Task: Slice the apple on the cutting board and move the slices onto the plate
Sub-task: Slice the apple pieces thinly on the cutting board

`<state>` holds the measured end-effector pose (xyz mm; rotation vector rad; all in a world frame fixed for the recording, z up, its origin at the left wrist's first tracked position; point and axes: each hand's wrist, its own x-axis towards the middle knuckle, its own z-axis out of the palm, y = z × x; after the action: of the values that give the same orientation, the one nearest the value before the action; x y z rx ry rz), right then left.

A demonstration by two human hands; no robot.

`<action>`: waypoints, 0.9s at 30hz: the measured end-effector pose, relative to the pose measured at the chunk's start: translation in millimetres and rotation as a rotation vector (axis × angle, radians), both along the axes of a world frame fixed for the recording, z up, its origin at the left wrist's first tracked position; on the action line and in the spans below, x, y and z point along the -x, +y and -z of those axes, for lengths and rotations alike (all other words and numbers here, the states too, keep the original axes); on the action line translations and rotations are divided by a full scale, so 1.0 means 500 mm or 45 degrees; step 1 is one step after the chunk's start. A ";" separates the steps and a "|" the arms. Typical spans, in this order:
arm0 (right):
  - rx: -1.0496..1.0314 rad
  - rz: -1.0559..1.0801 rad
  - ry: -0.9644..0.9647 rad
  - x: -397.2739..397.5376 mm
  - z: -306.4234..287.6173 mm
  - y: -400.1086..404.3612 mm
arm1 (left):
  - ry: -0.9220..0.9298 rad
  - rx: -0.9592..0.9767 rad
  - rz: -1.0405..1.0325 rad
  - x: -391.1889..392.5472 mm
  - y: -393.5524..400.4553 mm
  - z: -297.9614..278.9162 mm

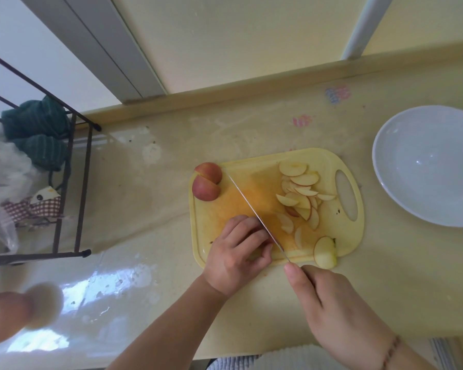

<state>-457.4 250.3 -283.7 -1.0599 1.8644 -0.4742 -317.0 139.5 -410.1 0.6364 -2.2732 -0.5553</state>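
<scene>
At the far left a dark wire rack (75, 182) stood on the counter, holding a green cloth (36, 134), a checked cloth (30, 209) and some clear plastic wrapping (0, 169); nearer the front left edge a blurred brownish object (14, 313) filled the corner, too soft to make out. The yellow cutting board (353, 236) lay in the middle of the counter, its handle hole toward the right. On its far left corner sat two red-skinned apple pieces (207, 181), touching each other and overhanging the board's edge. The left hand (238, 252) was curled over something on the board's near left part, fingers bent down and pressing; what lay under it was hidden. The knife (254, 213) ran diagonally across the board, its blade just beside those fingers, and the right hand (329, 297) gripped its handle off the board's near edge, thumb stretched along the top. Right of the blade a loose heap of thin apple slices (301, 198) covered the board, with a thicker end piece (325, 252) at the near edge. Well apart to the right, the white plate (425, 166) held nothing, with bare counter between it and the board. The pale countertop (150, 209) was glossy and stained, with faint pink and blue marks (337, 94) near the raised back edge, below a window frame (134, 60).
</scene>
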 end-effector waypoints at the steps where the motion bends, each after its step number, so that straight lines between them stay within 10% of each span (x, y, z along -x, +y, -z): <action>1: 0.004 0.002 0.000 -0.001 0.000 0.000 | 0.005 -0.001 0.003 0.000 0.000 0.000; 27: 0.001 0.034 0.008 -0.006 0.003 0.004 | 0.013 -0.004 0.008 0.000 0.001 0.001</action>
<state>-454.2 252.1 -284.9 -1.0396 1.8856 -0.4877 -317.1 139.9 -410.7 0.6270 -2.2655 -0.5642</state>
